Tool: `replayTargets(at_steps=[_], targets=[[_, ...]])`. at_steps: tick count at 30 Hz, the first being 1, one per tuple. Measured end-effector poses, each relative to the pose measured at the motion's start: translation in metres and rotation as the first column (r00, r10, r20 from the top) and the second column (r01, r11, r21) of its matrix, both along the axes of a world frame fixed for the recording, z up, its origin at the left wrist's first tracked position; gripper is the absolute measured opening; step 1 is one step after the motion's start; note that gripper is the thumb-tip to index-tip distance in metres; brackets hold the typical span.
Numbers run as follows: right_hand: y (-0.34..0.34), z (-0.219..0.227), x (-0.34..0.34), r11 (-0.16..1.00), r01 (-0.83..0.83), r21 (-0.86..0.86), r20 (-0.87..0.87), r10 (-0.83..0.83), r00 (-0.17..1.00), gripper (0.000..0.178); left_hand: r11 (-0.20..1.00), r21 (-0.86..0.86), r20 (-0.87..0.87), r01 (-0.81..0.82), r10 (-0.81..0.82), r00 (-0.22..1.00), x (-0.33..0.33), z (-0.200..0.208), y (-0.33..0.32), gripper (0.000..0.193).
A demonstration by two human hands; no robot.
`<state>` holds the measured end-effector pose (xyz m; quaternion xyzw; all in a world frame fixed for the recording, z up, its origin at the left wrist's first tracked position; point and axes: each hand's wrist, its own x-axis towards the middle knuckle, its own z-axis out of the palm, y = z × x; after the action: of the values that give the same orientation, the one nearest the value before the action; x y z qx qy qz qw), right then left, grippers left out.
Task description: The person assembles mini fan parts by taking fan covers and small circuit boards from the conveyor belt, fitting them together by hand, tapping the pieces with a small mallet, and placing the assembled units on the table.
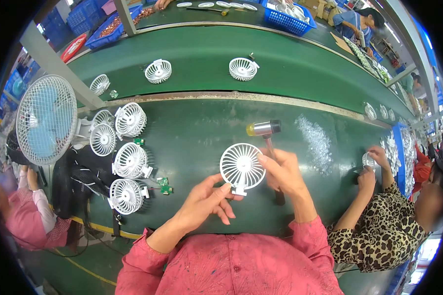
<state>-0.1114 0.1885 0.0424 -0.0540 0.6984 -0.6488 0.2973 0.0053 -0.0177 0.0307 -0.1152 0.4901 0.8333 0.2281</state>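
In front of my chest I hold a round white fan head [242, 166] with a ribbed grille, its short neck toward me. My left hand [202, 201] pinches it near the neck, thumb on the lower rim and the other fingers loosely curled. My right hand [286, 173] grips the right rim, thumb on the edge. Under that hand lies a mallet [264, 129], its head yellow, silver and black, its handle partly hidden by my fingers. To the left, several similar fan heads [131, 161] rest on the green bench [197, 132], close to small green circuit boards [164, 186].
A white desk fan [47, 120] stands left beside a black bag [79, 177]. Small clear pieces [315, 142] are scattered right. Beyond the raised edge, a green conveyor [197, 59] carries more fan heads. Co-workers sit on both sides; the right one's hands [371, 162] hold a ring-shaped part.
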Motion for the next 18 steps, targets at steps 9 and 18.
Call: replayTargets(at_steps=[9,18], targets=[[-0.01,-0.002,-0.009,0.997,-0.08,-0.013,-0.025,0.079,0.997,0.035,0.96,0.265,0.113,-0.093,0.065,0.991,-0.007,-0.004,0.016,0.036],[-0.022,-0.013,0.01,0.998,-0.028,0.052,-0.239,0.039,0.97,0.038,0.939,0.244,0.131,-0.242,0.216,0.968,-0.012,-0.007,0.017,0.025]])
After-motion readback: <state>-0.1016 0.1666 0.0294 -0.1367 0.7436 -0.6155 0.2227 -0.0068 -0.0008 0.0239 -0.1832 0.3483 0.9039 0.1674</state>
